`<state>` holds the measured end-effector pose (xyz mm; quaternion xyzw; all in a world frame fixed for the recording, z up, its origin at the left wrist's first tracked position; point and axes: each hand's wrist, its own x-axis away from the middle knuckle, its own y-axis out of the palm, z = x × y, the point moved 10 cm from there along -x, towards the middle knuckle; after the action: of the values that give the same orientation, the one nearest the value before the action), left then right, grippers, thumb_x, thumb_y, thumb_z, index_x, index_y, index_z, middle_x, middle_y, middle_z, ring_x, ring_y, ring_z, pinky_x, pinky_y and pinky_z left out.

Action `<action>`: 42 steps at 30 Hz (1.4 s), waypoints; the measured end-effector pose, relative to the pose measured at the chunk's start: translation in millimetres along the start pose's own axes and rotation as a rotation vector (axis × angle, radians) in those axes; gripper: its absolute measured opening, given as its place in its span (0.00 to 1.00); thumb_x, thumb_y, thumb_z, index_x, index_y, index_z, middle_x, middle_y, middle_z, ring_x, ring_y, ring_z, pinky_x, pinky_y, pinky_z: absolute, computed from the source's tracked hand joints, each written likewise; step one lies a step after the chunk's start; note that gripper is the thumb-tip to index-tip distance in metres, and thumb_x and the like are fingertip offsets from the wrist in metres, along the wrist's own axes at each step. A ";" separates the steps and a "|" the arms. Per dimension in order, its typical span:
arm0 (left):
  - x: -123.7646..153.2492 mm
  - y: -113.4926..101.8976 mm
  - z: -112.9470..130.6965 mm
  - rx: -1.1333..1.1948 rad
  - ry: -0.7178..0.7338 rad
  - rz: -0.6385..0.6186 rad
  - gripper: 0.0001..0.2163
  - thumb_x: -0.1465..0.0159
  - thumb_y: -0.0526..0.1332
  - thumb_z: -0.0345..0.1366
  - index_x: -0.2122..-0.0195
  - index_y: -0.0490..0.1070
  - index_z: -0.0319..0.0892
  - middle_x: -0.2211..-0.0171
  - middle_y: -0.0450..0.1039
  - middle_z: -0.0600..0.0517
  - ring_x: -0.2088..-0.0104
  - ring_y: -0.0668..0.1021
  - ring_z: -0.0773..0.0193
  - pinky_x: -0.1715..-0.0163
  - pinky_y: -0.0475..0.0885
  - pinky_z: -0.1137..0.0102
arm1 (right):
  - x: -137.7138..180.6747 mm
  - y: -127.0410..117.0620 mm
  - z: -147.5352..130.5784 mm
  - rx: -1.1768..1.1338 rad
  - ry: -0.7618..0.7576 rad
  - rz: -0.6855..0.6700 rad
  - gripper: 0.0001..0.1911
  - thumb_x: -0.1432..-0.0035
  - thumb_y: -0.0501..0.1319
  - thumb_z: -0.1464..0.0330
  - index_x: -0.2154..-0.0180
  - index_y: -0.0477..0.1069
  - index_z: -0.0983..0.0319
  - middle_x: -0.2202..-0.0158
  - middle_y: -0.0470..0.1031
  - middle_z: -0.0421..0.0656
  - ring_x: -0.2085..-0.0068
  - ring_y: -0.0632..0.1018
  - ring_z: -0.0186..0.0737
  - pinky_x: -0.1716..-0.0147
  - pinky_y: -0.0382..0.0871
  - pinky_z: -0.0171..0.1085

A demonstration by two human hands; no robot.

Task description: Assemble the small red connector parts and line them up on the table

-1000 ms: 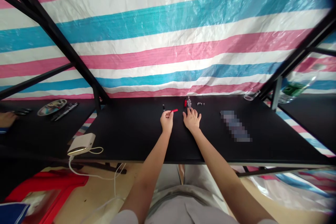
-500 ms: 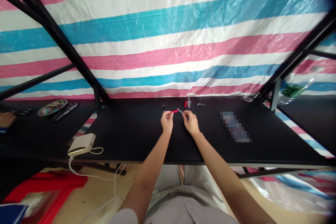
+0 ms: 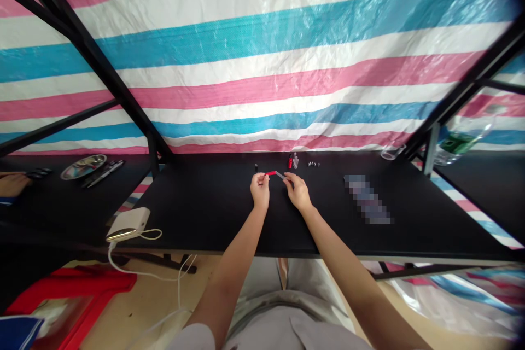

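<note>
Left hand (image 3: 260, 190): fingers curled, thumb and forefinger pinched together, tips pointing forward.
Right hand (image 3: 297, 192): thumb and forefinger pinched, angled inward, just beside the left hand.
Left forearm (image 3: 233, 251): bare, reaching forward and inward.
Right forearm (image 3: 348, 257): bare, slanting inward toward the left.

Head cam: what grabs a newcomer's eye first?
The pink, white and blue striped tarp fills the top of the view. Below it, mid-table on the black table, the left hand pinches a red stick and the right hand a thin grey rod, tips close together. A red plastic thing shows at bottom left.
</note>
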<state>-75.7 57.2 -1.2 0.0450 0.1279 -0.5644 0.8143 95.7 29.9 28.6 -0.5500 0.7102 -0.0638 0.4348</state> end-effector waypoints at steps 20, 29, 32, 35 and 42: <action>22.0 34.0 39.2 -0.168 0.410 -0.312 0.18 0.40 0.53 0.32 0.47 0.62 0.46 0.55 0.66 0.46 0.62 0.72 0.66 0.69 0.71 0.72 | 1.4 2.1 2.8 0.066 -0.003 0.028 0.15 0.41 0.50 0.66 0.52 0.63 0.62 0.65 0.75 0.44 0.62 0.73 0.41 0.59 0.63 0.40; 27.6 35.5 45.2 -0.236 0.496 -0.303 0.19 0.40 0.51 0.31 0.47 0.62 0.46 0.49 0.64 0.46 0.54 0.71 0.61 0.58 0.71 0.66 | 0.9 8.7 6.5 0.161 0.040 -0.047 0.11 0.43 0.53 0.67 0.58 0.67 0.61 0.65 0.75 0.44 0.62 0.73 0.40 0.61 0.60 0.38; 29.1 37.2 45.8 -0.252 0.494 -0.320 0.18 0.40 0.50 0.30 0.48 0.64 0.46 0.53 0.67 0.46 0.54 0.72 0.61 0.57 0.71 0.65 | -0.3 9.6 10.3 0.199 0.078 -0.061 0.09 0.44 0.54 0.68 0.61 0.68 0.61 0.66 0.75 0.43 0.63 0.72 0.40 0.61 0.59 0.38; 28.5 36.9 45.4 -0.251 0.485 -0.321 0.18 0.40 0.50 0.29 0.49 0.64 0.46 0.55 0.69 0.47 0.56 0.72 0.61 0.58 0.71 0.65 | -2.3 9.7 12.1 0.213 0.106 -0.063 0.09 0.45 0.54 0.68 0.62 0.69 0.60 0.67 0.75 0.43 0.62 0.72 0.40 0.62 0.59 0.38; 18.7 28.3 37.3 -0.157 0.360 -0.265 0.17 0.42 0.52 0.29 0.51 0.66 0.44 0.56 0.70 0.46 0.63 0.74 0.64 0.71 0.71 0.72 | -18.9 26.0 11.9 0.222 0.170 -0.138 0.06 0.48 0.57 0.67 0.67 0.70 0.60 0.66 0.73 0.42 0.61 0.70 0.40 0.64 0.60 0.36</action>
<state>-37.3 42.3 27.9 0.0644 0.3192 -0.6375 0.6983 85.3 60.3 16.9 -0.5386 0.6937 -0.2181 0.4257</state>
